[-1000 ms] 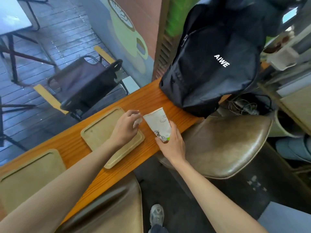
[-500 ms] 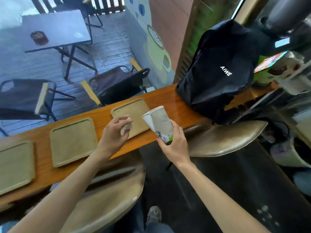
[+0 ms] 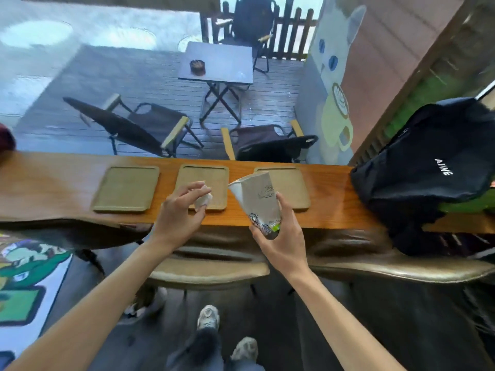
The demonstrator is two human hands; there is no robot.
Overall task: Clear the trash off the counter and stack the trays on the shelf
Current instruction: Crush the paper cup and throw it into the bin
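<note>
Three tan trays lie in a row on the wooden counter [image 3: 53,183]: a left tray [image 3: 126,188], a middle tray [image 3: 214,178] and a right tray [image 3: 294,183]. My left hand [image 3: 178,218] pinches a crumpled white napkin [image 3: 203,200] above the middle tray's front edge. Just to its right, my right hand [image 3: 278,236] grips a crushed white paper cup [image 3: 258,199] by its base, the squashed rim tilted up and to the left, over the counter's near edge.
A black backpack [image 3: 428,167] rests on the counter's right end. Brown padded stools [image 3: 214,266] stand under the near edge, another stool [image 3: 401,263] to the right. A dark red object [image 3: 5,140] is at the far left. Beyond the glass are a patio table and chairs.
The view has swung up and left, bringing all three trays and the patio into sight. Both hands have drawn back toward the near edge, still holding the napkin and the cup.
</note>
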